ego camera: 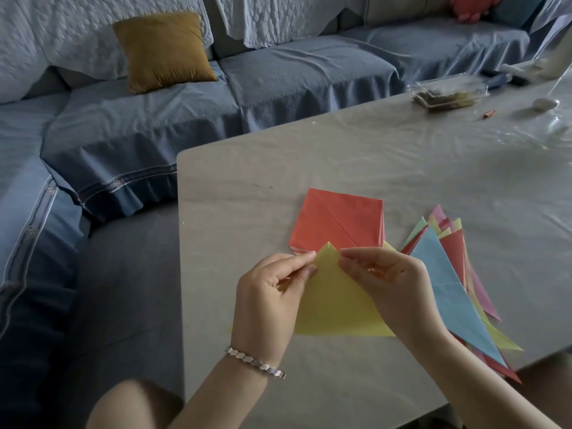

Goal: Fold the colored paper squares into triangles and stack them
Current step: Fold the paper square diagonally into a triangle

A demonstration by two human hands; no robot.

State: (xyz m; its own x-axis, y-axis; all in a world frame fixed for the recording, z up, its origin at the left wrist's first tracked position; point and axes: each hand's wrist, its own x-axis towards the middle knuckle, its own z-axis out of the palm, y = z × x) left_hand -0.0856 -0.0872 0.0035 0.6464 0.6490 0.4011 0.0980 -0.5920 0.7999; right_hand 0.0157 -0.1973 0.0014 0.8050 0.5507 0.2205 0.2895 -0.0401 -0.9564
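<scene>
Just on my side of the red stack [337,221], I hold the yellow sheet [334,305], brought corner to corner into a triangle with its long edge toward me. My left hand [266,292] pinches the top point from one side and my right hand [393,283] from the other, so both are grasping paper.

To do this well, I judge the two tips must meet exactly. Then one hand should pin the point while a finger of the other runs along the long edge for a sharp crease.

This paper is thin, matte and limp, with crisp straight edges. A diagonal crease crosses the red stack's top square. Right of the red stack lies the pile [445,274] of folded triangles, loosely fanned with a blue one on top. Under everything, the table [247,181] is pale and smooth beneath a glossy, wrinkled film.
</scene>
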